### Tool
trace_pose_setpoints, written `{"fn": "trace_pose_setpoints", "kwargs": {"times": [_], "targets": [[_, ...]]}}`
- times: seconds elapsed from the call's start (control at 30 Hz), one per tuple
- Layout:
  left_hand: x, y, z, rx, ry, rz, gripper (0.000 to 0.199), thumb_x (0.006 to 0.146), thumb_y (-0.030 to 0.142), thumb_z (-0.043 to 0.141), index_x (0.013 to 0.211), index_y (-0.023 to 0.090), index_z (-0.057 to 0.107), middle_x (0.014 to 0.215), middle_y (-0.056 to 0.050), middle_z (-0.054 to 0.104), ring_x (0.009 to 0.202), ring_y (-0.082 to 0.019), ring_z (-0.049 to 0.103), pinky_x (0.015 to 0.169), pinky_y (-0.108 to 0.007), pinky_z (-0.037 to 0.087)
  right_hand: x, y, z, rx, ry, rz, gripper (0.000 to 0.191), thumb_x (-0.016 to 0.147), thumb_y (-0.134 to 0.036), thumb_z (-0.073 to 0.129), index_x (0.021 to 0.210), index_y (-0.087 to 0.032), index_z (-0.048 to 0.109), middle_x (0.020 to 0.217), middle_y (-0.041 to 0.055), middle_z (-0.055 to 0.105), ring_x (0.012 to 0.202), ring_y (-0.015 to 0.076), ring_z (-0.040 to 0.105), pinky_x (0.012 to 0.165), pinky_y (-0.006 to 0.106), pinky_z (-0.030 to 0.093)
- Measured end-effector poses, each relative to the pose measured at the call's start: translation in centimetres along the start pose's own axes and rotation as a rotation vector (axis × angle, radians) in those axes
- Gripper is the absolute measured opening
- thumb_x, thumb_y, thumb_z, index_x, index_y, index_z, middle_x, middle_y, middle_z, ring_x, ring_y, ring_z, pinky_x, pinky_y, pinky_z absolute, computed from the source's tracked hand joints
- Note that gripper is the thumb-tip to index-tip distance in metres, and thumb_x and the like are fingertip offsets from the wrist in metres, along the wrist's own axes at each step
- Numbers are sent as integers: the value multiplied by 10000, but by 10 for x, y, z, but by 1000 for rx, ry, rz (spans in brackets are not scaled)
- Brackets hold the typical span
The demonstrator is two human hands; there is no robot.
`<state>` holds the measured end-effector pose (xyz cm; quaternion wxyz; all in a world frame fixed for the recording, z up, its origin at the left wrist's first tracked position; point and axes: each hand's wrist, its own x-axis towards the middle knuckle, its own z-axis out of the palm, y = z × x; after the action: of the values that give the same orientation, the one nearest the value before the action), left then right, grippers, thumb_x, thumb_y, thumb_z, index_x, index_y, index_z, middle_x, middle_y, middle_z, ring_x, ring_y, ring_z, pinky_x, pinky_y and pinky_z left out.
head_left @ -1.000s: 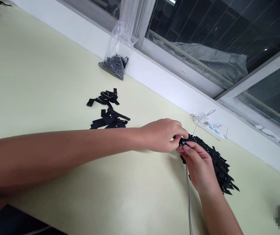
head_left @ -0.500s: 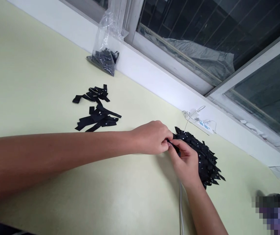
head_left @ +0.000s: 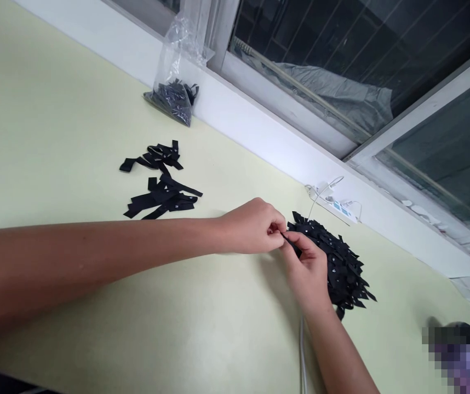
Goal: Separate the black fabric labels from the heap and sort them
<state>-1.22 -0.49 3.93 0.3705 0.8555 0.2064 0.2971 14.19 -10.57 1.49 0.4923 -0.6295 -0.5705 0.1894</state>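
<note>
My left hand (head_left: 255,226) reaches in from the left, fingers curled in a pinch. Its fingertips meet those of my right hand (head_left: 309,272), which comes up from below right with thumb and forefinger pressed together. Between them both hands grip a black fabric strip (head_left: 292,245), mostly covered by the fingers. Just behind my right hand lies a big heap of black fabric strips (head_left: 345,268), some with small white marks. Beyond my left forearm, two smaller bunches of the same strips, a nearer one (head_left: 161,198) and a farther one (head_left: 163,155), rest on the table.
A clear plastic bag (head_left: 173,98) with more black strips leans against the white sill (head_left: 243,117). At the wall sits a white power strip (head_left: 337,208) with plugged cables. A pale cable (head_left: 303,355) crosses the yellow-green table (head_left: 202,328). A blurred purple-and-dark object (head_left: 465,355) is at lower right.
Both hands stay together on the black strip, with only a slight shift of the fingers. The whole view has drifted a little; the heaps and bag look the same.
</note>
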Motion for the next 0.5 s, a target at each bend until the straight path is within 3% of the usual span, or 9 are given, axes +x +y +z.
{"fn": "trace_pose_setpoints", "kwargs": {"times": [0.17, 0.5], "targets": [[2, -2, -7, 28, -74, -7, 218, 791, 165, 566, 859, 162, 773, 757, -25, 718, 616, -104, 561, 587, -259, 376, 4, 7, -2, 112, -57, 110, 174, 875, -383, 688, 887, -211, 716, 829, 10, 677, 797, 181, 598, 746, 307, 461], [9, -3, -25, 73, -47, -67, 141, 790, 148, 518, 813, 160, 657, 697, 1, 630, 578, -102, 462, 556, -251, 318, 5, 12, -3, 54, -117, 145, 239, 907, -440, 636, 881, -206, 682, 765, 17, 641, 755, 194, 572, 669, 303, 447]]}}
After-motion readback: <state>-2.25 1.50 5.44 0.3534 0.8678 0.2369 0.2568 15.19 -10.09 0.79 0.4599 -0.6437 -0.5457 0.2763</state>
